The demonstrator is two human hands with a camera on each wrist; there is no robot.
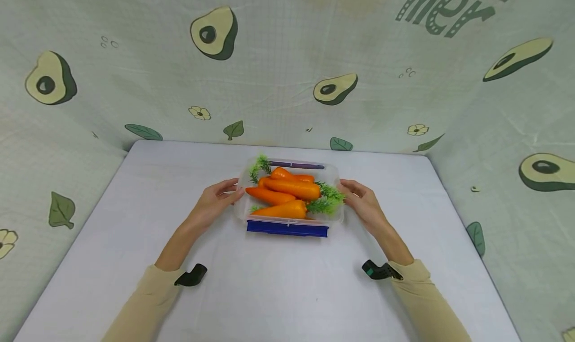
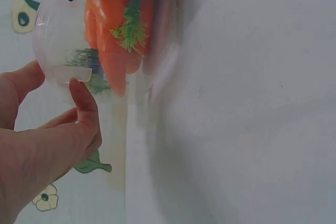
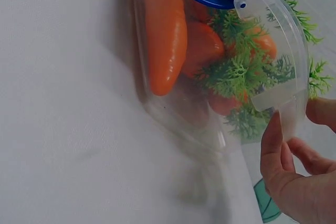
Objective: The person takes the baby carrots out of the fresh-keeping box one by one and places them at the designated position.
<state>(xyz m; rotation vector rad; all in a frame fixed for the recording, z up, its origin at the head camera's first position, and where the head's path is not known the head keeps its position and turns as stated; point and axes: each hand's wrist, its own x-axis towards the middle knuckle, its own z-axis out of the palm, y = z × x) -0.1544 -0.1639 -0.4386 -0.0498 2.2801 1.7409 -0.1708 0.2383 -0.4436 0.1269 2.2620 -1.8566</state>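
Note:
A clear plastic food container [image 1: 243,209] full of orange carrots [image 1: 289,187] sits mid-table in the head view, uncovered on top. Feathery green tops [image 1: 327,203] poke past its right rim. One blue clip [image 1: 287,228] hangs down along the near side, and a darker clip [image 1: 296,165] lies along the far side. My left hand [image 1: 215,202] grips the left end; its thumb and fingertips pinch the end tab [image 2: 79,73] in the left wrist view. At the opposite end my right hand [image 1: 365,206] pinches the matching tab [image 3: 274,94], seen in the right wrist view.
The container is over a white-covered table [image 1: 278,292]. Behind and at both sides hangs a pale cloth [image 1: 278,57] printed with avocados, leaves and flowers. Black straps [image 1: 192,275] show at both cuffs of the beige sleeves [image 1: 143,302].

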